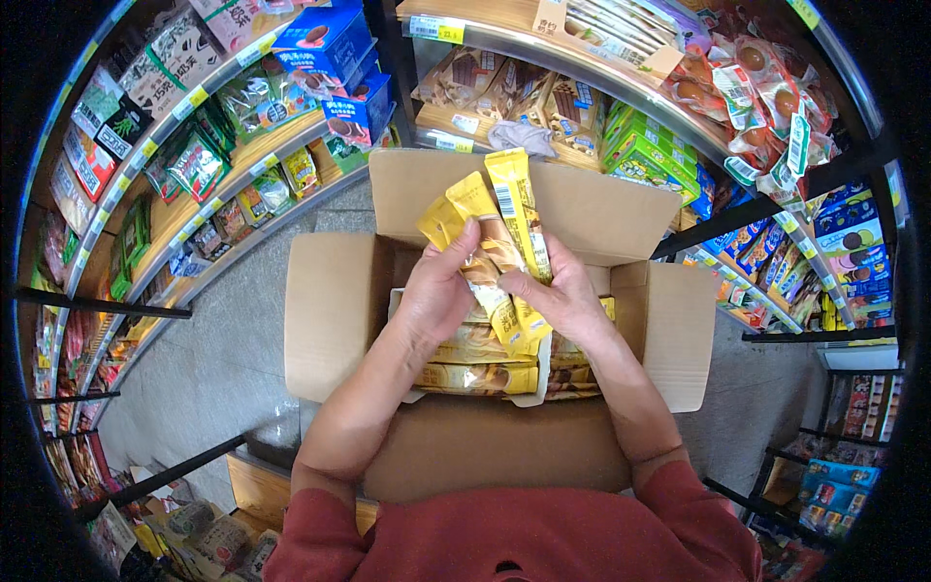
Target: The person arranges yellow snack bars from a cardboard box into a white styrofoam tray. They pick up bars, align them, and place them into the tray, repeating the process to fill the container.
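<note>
Both my hands are raised over an open cardboard box (524, 194), holding several long yellow snack packets (499, 247) fanned out between them. My left hand (438, 291) is closed round the packets on the left, its thumb lying across their front. My right hand (564, 296) grips the packet on the right, with the thumb pressed on its face. Beneath, more yellow packets (475, 378) lie in rows inside the box, partly hidden by my hands. A white divider edge (536, 388) stands between the rows.
Box flaps spread outward, including the right flap (679, 335) and left flap (330, 315). Snack shelves curve round me, with blue boxes (330, 44) at upper left, green packs (652, 150) ahead and hanging red-and-clear packs (766, 97) at upper right. A grey cloth (522, 138) lies on the shelf ahead.
</note>
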Tool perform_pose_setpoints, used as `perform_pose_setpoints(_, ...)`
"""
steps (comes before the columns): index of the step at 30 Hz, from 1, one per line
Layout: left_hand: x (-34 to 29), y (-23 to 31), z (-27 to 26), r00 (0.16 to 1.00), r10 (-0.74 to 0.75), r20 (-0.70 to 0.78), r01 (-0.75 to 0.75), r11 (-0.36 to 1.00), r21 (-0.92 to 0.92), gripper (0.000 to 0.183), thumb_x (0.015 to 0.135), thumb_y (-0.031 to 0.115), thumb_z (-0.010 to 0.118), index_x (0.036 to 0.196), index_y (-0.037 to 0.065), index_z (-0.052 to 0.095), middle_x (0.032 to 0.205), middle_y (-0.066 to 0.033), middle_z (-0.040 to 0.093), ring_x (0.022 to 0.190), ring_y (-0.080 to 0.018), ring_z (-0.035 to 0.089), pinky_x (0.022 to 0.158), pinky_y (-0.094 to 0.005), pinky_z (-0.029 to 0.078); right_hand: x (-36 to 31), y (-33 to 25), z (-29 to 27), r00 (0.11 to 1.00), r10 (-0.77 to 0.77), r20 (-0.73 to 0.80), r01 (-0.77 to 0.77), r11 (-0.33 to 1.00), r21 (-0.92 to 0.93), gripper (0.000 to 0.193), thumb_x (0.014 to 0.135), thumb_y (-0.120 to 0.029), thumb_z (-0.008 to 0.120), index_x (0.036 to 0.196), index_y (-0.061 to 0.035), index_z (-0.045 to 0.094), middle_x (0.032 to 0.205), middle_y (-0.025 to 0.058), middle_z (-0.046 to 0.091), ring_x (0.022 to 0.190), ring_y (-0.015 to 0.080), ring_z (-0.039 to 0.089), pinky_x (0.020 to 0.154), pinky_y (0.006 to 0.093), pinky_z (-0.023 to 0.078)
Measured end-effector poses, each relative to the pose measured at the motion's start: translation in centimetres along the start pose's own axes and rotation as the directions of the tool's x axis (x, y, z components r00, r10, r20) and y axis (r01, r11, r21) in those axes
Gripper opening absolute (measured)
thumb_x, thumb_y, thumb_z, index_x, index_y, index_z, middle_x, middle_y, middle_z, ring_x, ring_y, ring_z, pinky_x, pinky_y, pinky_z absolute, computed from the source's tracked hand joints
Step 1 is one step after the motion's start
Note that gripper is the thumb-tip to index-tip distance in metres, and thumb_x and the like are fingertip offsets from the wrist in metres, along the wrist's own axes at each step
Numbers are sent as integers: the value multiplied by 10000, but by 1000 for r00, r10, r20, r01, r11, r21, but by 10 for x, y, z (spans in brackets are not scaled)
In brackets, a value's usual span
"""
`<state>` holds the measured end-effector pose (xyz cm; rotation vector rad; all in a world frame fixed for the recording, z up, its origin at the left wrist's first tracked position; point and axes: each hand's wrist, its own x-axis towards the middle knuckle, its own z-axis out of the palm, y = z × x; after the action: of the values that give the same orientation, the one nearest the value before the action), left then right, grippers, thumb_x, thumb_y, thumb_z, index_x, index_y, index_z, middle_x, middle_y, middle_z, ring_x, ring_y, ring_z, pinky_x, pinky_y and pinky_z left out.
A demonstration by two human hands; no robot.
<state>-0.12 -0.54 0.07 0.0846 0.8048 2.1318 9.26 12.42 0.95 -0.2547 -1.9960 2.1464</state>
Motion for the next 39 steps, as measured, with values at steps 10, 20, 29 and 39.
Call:
perform_pose_setpoints(10,6,12,-6,1000,0,-15,-1,998,-70,351,932,142,533,1254,15,472,1203,-133,585,1070,-220,589,946,-376,474,5,8,4,1000,12,-4,-12,994,112,430,846,-41,660,1251,-1,520,1155,47,612,1030,100,555,914,264,444)
perform_pose_setpoints(20,9,13,-11,970,197,-145,-154,953,261,264,885,128,622,1131,51,568,1049,-35,635,935,-132,611,821,-286,504,4,9,-10,985,169,25,-170,983,70,371,785,-49,730,1133,-2,610,1057,39,654,930,82,588,827,245,481)
perform_pose_setpoints(29,15,29,-16,885,453,-105,-424,879,219,288,925,132,547,1186,12,521,1087,-156,629,991,-223,628,852,-341,526,5,5,-16,937,331,116,-333,943,-4,360,770,-122,760,1089,-18,630,893,1,657,674,16,541,539,186,443)
perform_pose_setpoints(39,21,33,-13,858,474,-198,-419,869,263,267,914,124,566,1152,6,543,1052,-140,649,921,-178,637,799,-305,528,5,5,-15,971,165,-170,-143,980,138,243,772,-1,704,987,1,591,710,6,592,478,26,446,428,181,355)
